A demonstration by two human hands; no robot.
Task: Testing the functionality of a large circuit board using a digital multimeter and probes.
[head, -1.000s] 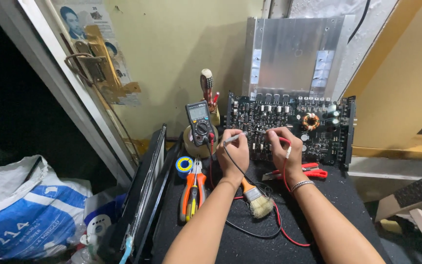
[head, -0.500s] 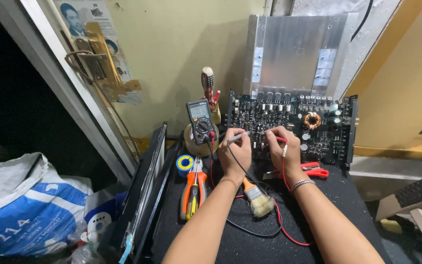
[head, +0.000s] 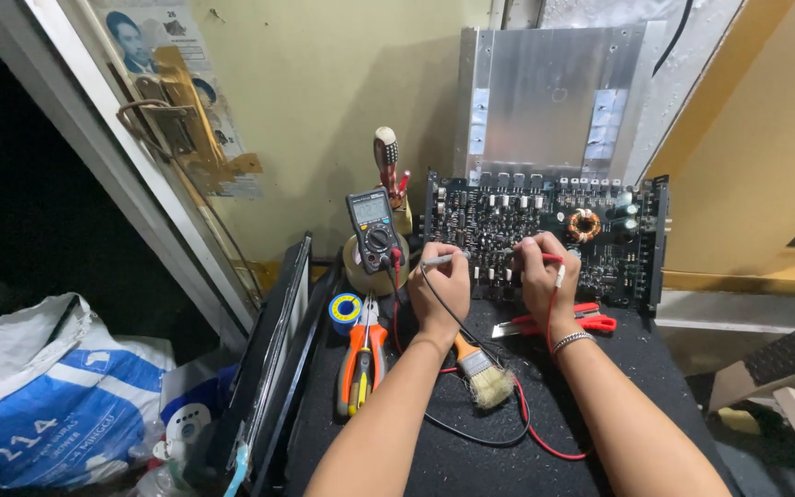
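Observation:
A black circuit board (head: 545, 235) packed with components stands tilted at the back of the dark bench, a copper coil (head: 584, 225) near its right end. My left hand (head: 439, 290) pinches a black test probe (head: 441, 260) whose tip touches the board's lower left. My right hand (head: 545, 281) grips a red test probe (head: 549, 260) against the board's lower middle. Black and red leads run from the probes to a dark multimeter (head: 373, 225) propped upright left of the board.
Orange-handled pliers (head: 361, 364), a blue-and-yellow solder roll (head: 345, 311), a paintbrush (head: 482, 373) and a red utility knife (head: 558, 322) lie on the black mat (head: 471, 451). A metal plate (head: 549, 101) leans behind the board. A white-and-blue sack (head: 43, 396) sits at left.

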